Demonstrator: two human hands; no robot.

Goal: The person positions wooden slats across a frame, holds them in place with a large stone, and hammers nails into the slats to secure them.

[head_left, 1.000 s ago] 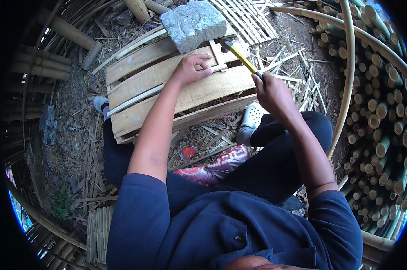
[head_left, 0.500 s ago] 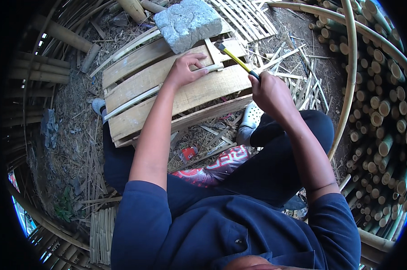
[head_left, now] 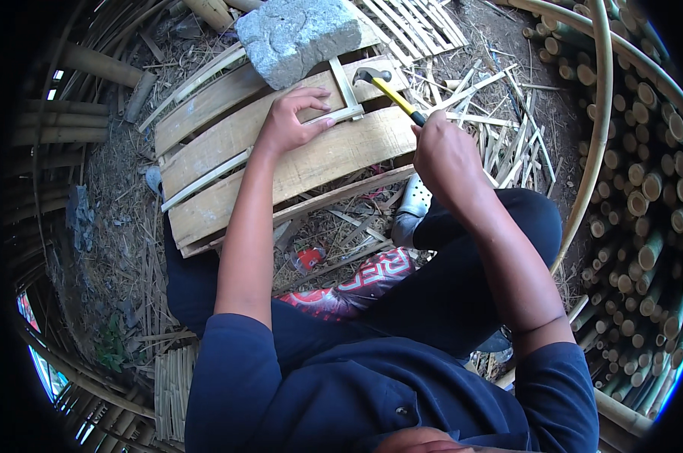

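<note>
My right hand (head_left: 447,155) is closed round the dark grip of a claw hammer (head_left: 390,93) with a yellow shaft. The hammer's head is over the right end of a low slatted wooden bench (head_left: 228,143). My left hand (head_left: 295,121) rests on the slats, thumb and fingers curved apart, the thumb along a thin bamboo strip (head_left: 344,114). That strip meets an upright strip (head_left: 342,81) at a corner near the hammer. A big grey stone block (head_left: 296,38) sits on the far side of the bench, next to the strips.
Slatted bamboo panels (head_left: 413,30) lie beyond the bench. Loose split strips (head_left: 507,143) litter the ground at right, beside a tall stack of cut bamboo poles (head_left: 643,181). A bundle of strips (head_left: 174,392) lies at lower left. A red-labelled bottle (head_left: 308,259) lies below the bench.
The hammer's head has turned, now showing its claw and face sideways. The view has shifted slightly, so bench and stone appear further left. My left hand keeps its place on the strip.
</note>
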